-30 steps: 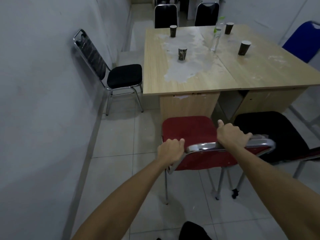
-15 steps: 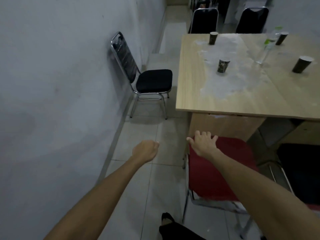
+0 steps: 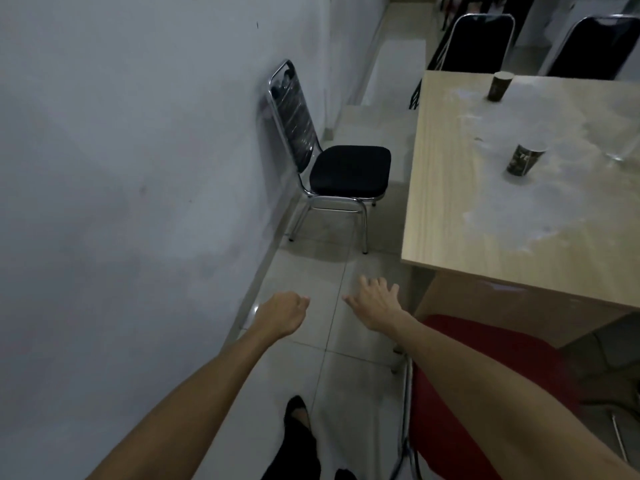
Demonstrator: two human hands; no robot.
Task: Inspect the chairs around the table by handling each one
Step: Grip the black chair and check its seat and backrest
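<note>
A smudged grey-white wall runs along the left — pale tiled floor below it, dim light throughout.

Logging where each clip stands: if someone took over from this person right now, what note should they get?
Left hand: fingers curled, holding nothing.
Right hand: open, fingers spread above the floor, touching nothing.
Red chair: at the near edge of the table, under the right forearm; both hands gripped its backrest a second ago, now released.
Wall chair: black, ahead by the wall, untouched; likely next.
Left: that one and the two far black chairs behind the table.
</note>
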